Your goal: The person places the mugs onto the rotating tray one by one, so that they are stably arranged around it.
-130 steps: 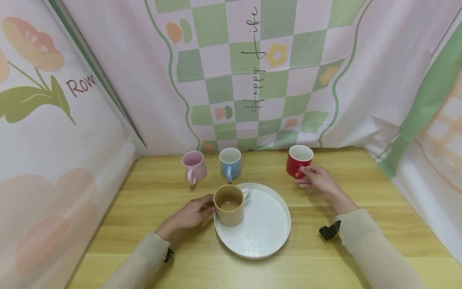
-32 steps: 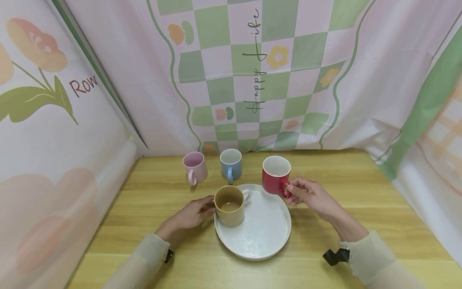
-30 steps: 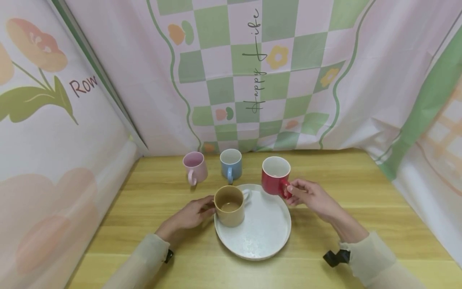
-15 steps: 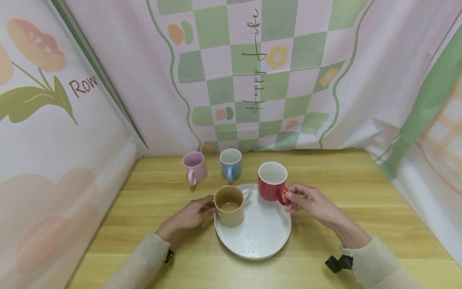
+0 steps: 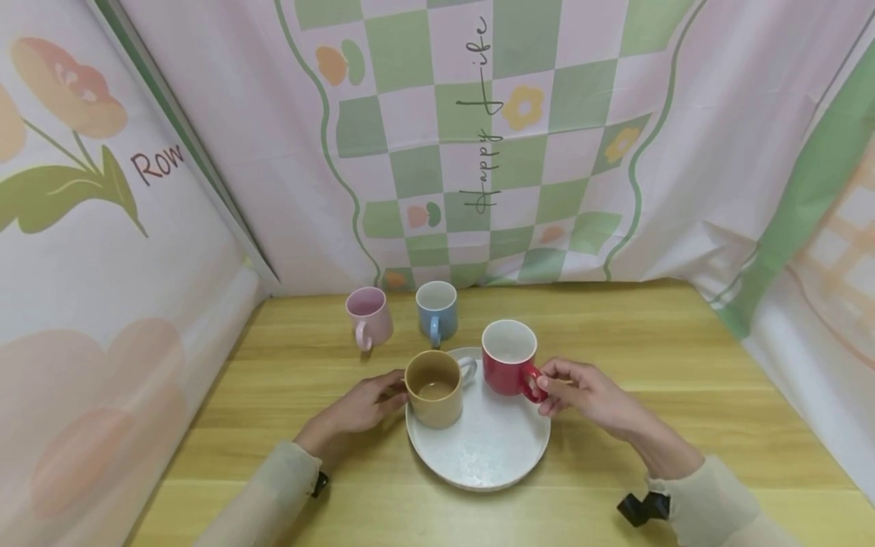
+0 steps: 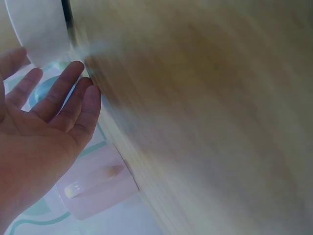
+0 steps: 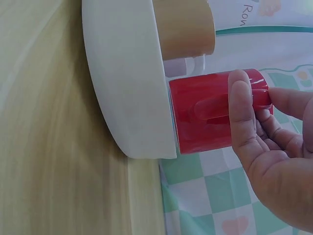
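My right hand (image 5: 581,391) pinches the handle of a red mug (image 5: 506,372), white inside, which is upright over the back right part of a round white plate (image 5: 492,456). In the right wrist view the red mug (image 7: 205,115) has its base right at the plate's rim, with thumb and fingers on the handle. A tan mug (image 5: 437,403) stands on the plate's left side, and a pale handle (image 5: 468,370) shows at its right. Beside the tan mug, my left hand (image 5: 362,403) reaches to the plate's edge; its fingers (image 6: 61,95) are loosely extended in the left wrist view, holding nothing.
Behind the plate, a pink mug (image 5: 369,315) and a light blue mug (image 5: 437,311) stand on the wooden table (image 5: 615,319), handles towards me. Printed cloth (image 5: 472,152) hangs along the back, with more cloth at both sides.
My right hand has brought the red mug from the table's back right, leftward and towards me, over the plate. My left hand and the tan mug have stayed in place.
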